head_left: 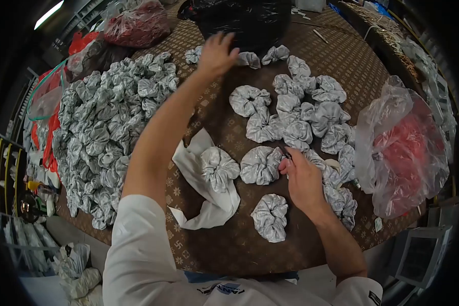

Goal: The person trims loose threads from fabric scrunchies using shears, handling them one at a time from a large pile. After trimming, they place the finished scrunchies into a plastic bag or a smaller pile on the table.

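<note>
My left hand [218,55] reaches to the far side of the table, its fingers apart, beside a grey-white scrunchie [249,59] and in front of a black plastic bag. My right hand [302,178] is closed round a small dark tool [286,153], only partly visible, at the right edge of a round scrunchie [260,166]. Left of that, another scrunchie [219,169] lies on a white cloth strip [204,217]. A single scrunchie [270,218] rests nearer to me. Beyond my right hand is a loose cluster of scrunchies [290,109].
A large heap of scrunchies [107,127] covers the left of the brown patterned table [219,255]. The black bag [242,23] stands at the back. A clear bag with red contents [403,153] lies at the right, and another red-filled bag [137,25] at the back left.
</note>
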Demonstrator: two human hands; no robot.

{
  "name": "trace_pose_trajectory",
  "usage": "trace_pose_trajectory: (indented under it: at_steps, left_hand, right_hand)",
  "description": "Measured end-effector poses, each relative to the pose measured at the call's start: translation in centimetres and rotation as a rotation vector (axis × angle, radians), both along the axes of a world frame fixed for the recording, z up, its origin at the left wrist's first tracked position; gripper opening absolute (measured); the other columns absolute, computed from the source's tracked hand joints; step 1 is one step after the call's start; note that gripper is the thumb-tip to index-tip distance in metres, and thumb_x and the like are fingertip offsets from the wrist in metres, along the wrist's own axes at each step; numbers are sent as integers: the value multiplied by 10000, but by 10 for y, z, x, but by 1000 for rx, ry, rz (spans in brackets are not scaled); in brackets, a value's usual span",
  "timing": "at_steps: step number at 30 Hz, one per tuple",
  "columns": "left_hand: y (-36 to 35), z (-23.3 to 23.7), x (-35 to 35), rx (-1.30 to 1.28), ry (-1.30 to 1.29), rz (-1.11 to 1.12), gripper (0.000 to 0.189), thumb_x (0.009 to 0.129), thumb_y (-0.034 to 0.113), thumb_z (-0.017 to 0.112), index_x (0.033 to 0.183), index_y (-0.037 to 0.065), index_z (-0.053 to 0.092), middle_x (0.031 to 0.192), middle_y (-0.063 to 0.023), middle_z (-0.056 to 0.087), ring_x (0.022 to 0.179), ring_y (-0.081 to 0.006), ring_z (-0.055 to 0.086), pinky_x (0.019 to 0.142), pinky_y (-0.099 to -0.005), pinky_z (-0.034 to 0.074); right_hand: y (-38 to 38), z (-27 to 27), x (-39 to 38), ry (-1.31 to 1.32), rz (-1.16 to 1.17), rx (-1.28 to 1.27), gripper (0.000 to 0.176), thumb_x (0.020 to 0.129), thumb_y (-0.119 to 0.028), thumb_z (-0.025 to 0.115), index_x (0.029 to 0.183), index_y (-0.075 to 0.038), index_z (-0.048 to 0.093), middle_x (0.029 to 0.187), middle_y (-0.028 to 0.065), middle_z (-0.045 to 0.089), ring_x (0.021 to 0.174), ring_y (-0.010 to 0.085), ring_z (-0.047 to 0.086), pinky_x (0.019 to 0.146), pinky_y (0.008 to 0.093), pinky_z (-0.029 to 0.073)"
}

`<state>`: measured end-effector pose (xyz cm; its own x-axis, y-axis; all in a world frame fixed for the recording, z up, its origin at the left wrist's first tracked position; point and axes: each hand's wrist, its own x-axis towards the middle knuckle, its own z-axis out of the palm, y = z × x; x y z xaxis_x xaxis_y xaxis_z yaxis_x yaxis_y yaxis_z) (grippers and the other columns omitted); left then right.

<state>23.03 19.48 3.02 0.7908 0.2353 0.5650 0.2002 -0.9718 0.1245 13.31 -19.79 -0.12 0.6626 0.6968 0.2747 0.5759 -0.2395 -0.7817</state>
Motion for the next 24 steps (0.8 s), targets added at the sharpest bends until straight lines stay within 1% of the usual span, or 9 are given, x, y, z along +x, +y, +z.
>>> trace_pose_trajectory:
  at_steps: [2,4,6,8,12,16,18,21,24]
  left_hand:
    - [62,-27,2,-100,306,239,663,979,540,444,1496,125,420,1537,-175,403,1407,-414,364,1152,-515,317]
    - [94,-61,-5,-2,506,203,659,988,551,435,1490,124,433,1520,-156,436,1387,-397,396,1138,-495,331]
    - [55,-24,-32,-284,623,-29,642,996,531,446,1466,93,458,1494,-177,460,1380,-368,417,1132,-465,341]
    - [-10,-8,-83,-520,567,-202,578,1010,457,461,1422,53,489,1446,-194,500,1332,-378,459,1114,-448,366]
    - [-103,-5,-193,-348,433,-500,500,885,88,660,1362,36,520,1284,-182,561,1198,-369,534,1031,-444,425]
    - [-138,10,-243,-321,72,-263,490,831,-51,663,1297,47,548,1188,-131,574,1055,-263,606,872,-338,509]
    - [-151,16,-257,-1075,-218,-352,425,856,-82,605,1268,13,558,1141,-112,604,996,-227,632,858,-328,515]
    - [-175,31,-279,-1737,-561,-549,347,943,55,435,1266,-20,539,1144,-129,622,984,-224,635,881,-364,528]
    - [-178,15,-288,-2072,-650,-654,410,981,254,453,1257,-37,535,1140,-141,625,1008,-244,615,924,-398,505]
  right_hand:
    - [-2,-4,0,-28,-14,0,253,988,-19,501,1233,5,561,826,126,673,704,238,671,650,347,525]
    - [-1,3,1,22,-10,-5,254,987,-25,507,1234,-9,565,835,127,681,715,238,680,653,348,530]
    - [-3,7,2,31,-22,-36,266,969,-7,511,1229,-13,567,845,130,689,734,244,691,671,347,544]
    - [-2,2,2,-1,-2,1,285,946,13,515,1225,-14,567,845,127,692,746,257,695,688,349,555]
    - [-3,2,1,-85,-8,-28,255,966,-12,479,1206,-16,567,832,119,696,759,263,699,690,361,549]
    - [-5,-1,4,88,46,28,168,986,-36,471,1122,-10,566,847,93,679,721,184,664,656,314,518]
    - [-5,18,-6,298,61,140,143,973,-44,516,1105,-13,563,892,37,642,707,103,593,659,247,487]
    - [4,28,-39,139,373,82,170,930,-103,631,1076,-17,620,872,20,637,692,100,567,639,257,462]
    - [23,4,-16,9,194,-188,161,930,-122,646,1039,-7,669,874,52,695,742,101,590,672,262,477]
